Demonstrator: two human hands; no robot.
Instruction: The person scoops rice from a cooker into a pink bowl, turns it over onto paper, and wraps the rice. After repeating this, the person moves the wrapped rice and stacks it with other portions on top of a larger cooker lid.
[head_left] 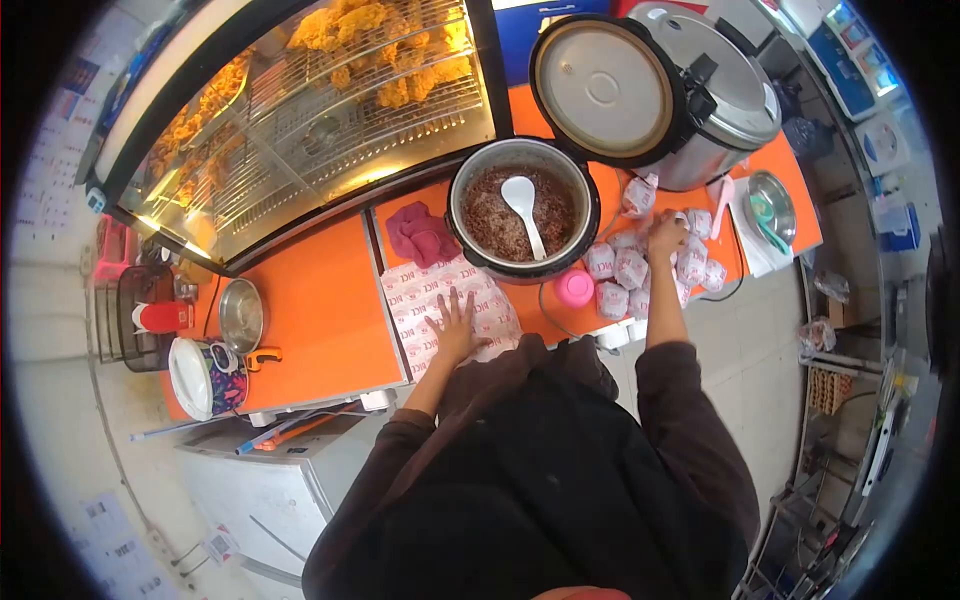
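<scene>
My left hand [456, 328] lies with its fingers spread on printed wrapping paper [408, 300] at the near edge of the orange counter. My right hand [668, 236] reaches to a pile of paper-wrapped bundles [630, 268], its fingers bent on or beside one of them; what they grip is partly hidden. Between and beyond my hands stands an open cooker pot [592, 215] of dark reddish rice, with a white scoop [520, 198] lying in it. A pink round container [574, 288] is next to the bundles, and a maroon cloth [422, 234] touches the paper's far edge.
A lit glass case [330, 130] of fried food fills the back left. A large cooker with its lid raised [600, 88] stands at the back right. Metal bowls [242, 315] [772, 205] sit at both sides, and a patterned tub [205, 378] is at the left end.
</scene>
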